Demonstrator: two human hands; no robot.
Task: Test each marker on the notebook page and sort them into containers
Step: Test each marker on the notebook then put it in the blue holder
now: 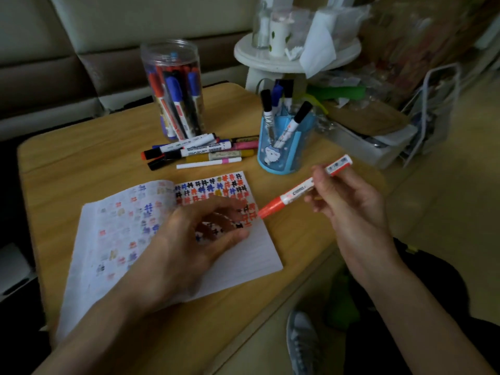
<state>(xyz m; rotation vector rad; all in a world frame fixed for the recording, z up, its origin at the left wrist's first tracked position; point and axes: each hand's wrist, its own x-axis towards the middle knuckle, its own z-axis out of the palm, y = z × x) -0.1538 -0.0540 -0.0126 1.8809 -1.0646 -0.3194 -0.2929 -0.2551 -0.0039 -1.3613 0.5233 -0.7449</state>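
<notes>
notebook (243,258): your landmark. It lies open and flat on the wooden table (67,163). The top of its right page is filled with rows of red, blue, black and yellow test marks, and the lower part is bare.
left hand (186,244): yours lies over the middle of the notebook, across the fold and onto the right page. The fingers are loosely bent with the thumb beneath them, and they hold nothing that shows. The hand is blurred, so you cannot tell whether the fingertips touch the paper.
right hand (351,207): it is off the notebook's right edge, raised above the table. Your thumb and fingers pinch the red marker (295,192) on its white barrel.
red marker: it is slanted, with the red end down and toward the notebook, right at the right page's edge beside the red marks. The labelled tail points up and away from the notebook. You cannot tell whether it touches the paper.
loose markers (201,152): a small heap on the table just beyond the notebook's far edge, with black and orange caps, pink and yellow barrels, and one thin white one.
clear jar (173,77): beyond the notebook, behind the heap, packed with upright red, blue and black markers.
blue pen holder (286,155): just beyond the notebook's far right corner, with black- and blue-capped markers standing in it.
shoe (303,345): grey, on the floor, nearer to you than the notebook and to its right.
</notes>
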